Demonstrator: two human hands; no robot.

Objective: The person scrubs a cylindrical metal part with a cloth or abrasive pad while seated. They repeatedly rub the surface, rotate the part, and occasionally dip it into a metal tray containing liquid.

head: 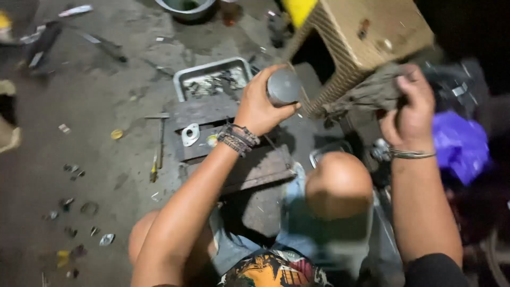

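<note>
Left grip (260,106) is clenched round a short grey metal cylinder (283,86), fingers wrapped over its side, the round end face showing; braided bands sit on the wrist below. Right grip (408,109) is clenched on a dirty grey rag (372,93), which hangs bunched to the left of it, between the two hands, and touches the lower edge of a tan woven stool (366,32) that stands just above both grips. A metal bangle circles the right wrist.

Under the left grip lies a dark, worn wooden block (199,114) on a grey concrete floor (106,90), stained and gritty. A small flanged metal piece (190,134) rests on the block, to the lower left of that grip. Beyond the block, above and left of the grip, a rectangular metal tray (212,67) holds small metal parts. A hammer (160,139) and a yellow-handled screwdriver (154,167) lie just off the block's left edge.

Far left of the grips the floor is more open, with scattered small scraps. Right of the right grip a crumpled purple plastic bag (461,146) sits in a dark, crowded corner. Bare knees and blue shorts fill the space below the hands.
</note>
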